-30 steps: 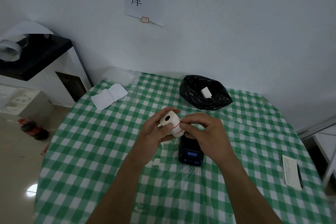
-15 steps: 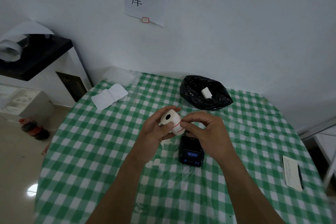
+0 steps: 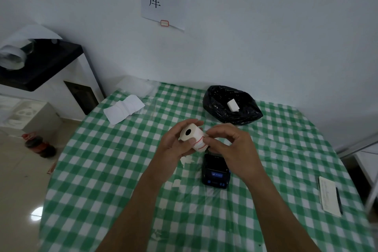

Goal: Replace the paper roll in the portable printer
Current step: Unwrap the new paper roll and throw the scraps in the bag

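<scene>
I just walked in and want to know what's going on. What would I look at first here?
First, the two hands in the middle: the left hand holds a white paper roll with a red line, and the right hand pinches its end. Just below them a small black printer sits on the green checked table. Behind, near the wall, a black bag holds a small white piece.
</scene>
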